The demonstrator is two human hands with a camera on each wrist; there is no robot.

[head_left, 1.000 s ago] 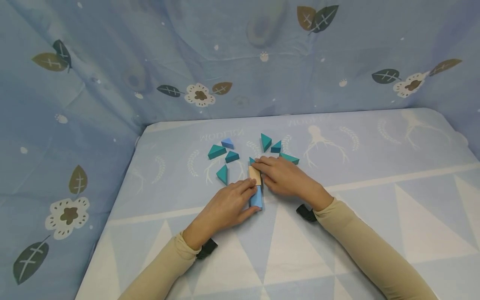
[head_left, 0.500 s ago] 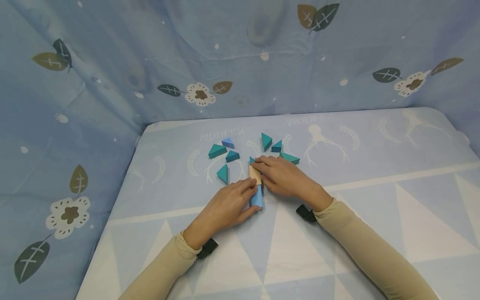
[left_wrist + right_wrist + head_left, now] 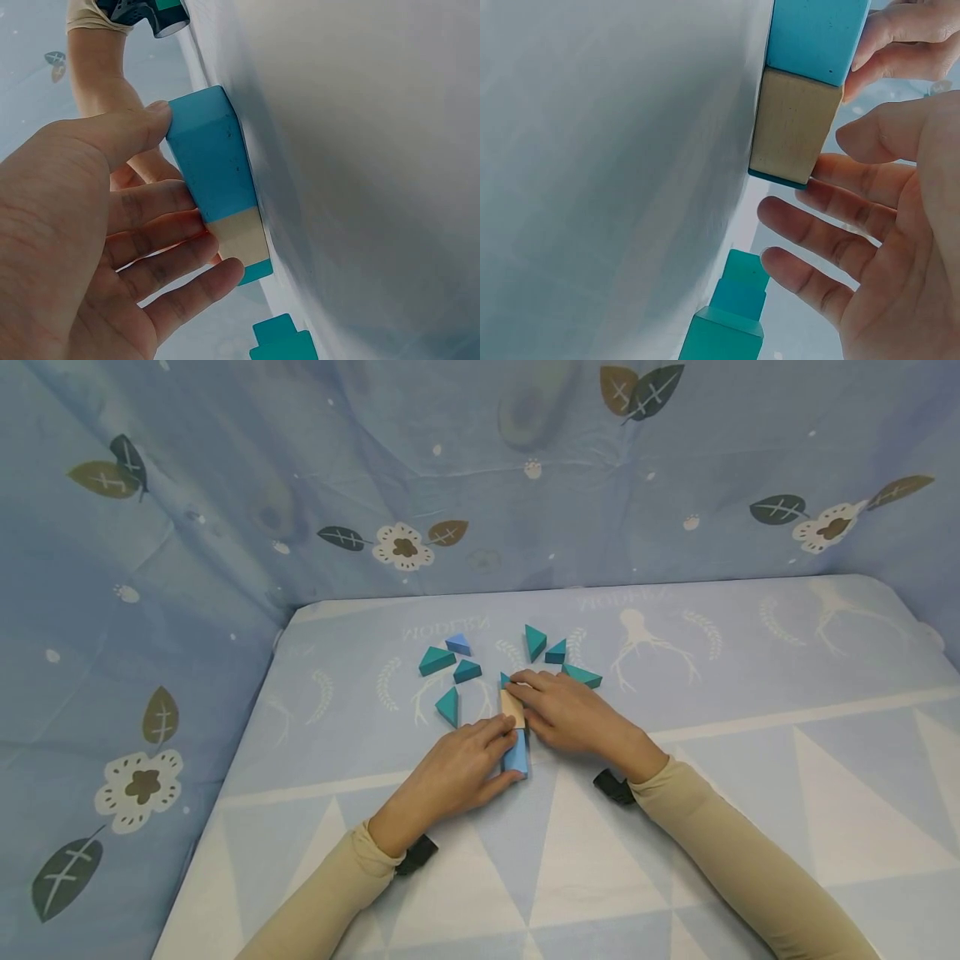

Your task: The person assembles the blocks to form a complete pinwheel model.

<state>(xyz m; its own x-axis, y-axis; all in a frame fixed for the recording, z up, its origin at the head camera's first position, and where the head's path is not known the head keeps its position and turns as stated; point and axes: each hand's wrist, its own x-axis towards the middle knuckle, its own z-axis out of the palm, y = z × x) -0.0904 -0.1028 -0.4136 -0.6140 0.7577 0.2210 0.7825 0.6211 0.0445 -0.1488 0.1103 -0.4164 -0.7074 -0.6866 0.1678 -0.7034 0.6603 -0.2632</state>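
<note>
A light blue block (image 3: 516,755), a bare wooden block (image 3: 512,707) and a teal piece (image 3: 505,679) lie end to end in a row on the table. My left hand (image 3: 459,770) lies along the row's left side, thumb at the near end of the blue block and fingertips at the top edge by the wooden block. My right hand (image 3: 570,712) is on the other side, its fingertips at the wooden block and the teal piece, which they partly hide. In the right wrist view, its thumb stands apart from the wooden block (image 3: 793,124), with fingers spread.
Left of the row lie several triangular blocks: teal ones (image 3: 437,661) and a blue one (image 3: 458,644). More teal triangles, one of them a tall piece (image 3: 535,642), lie on the right beyond my right hand. A patterned cloth wall (image 3: 480,460) rises behind the table (image 3: 750,777).
Both hands keep their places at the row of blocks. The head view has shifted very slightly; none of the blocks has visibly moved on the table.
</note>
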